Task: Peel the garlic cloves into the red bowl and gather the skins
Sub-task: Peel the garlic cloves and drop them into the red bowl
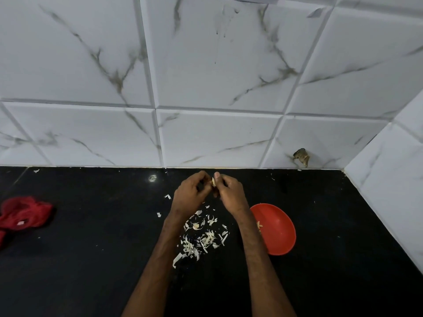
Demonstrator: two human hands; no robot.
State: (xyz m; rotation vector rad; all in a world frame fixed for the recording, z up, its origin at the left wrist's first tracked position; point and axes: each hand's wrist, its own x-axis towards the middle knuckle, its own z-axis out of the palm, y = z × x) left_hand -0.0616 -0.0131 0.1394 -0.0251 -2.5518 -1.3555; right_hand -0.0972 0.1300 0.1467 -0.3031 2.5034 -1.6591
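We are working in front of the white marble-patterned tiled wall [206, 76], over the black countertop [91, 259] that is filling the lower half of the view. Far to our left a crumpled red cloth [25, 213] is lying, well apart from the work. The red bowl [279, 227] is sitting to our right, just beside our right forearm, which is hiding part of its left rim. A few pale peeled cloves [259, 225] are showing against its left inner wall.

Between our forearms the pile of skins [203, 239] is lying loose on the countertop. Stray flakes [167, 196] are lying scattered to the left and back toward the wall. Above the pile, our left hand [191, 193] and right hand [231, 193] are meeting with fingers curled. Both are pinching one small garlic clove [214, 181] between the fingertips, and we are judging that we are picking its skin away.

We are holding the clove over bare countertop rather than over the bowl, so a slip of our fingertips could be dropping it among the skins, where pale clove and pale skin are looking much alike. Our right forearm is passing so close to the bowl's rim that a careless swing toward it could be nudging or tipping it. The skins are light and scattered, so a sweep of the arm could be spreading them wider and making the gathering harder.
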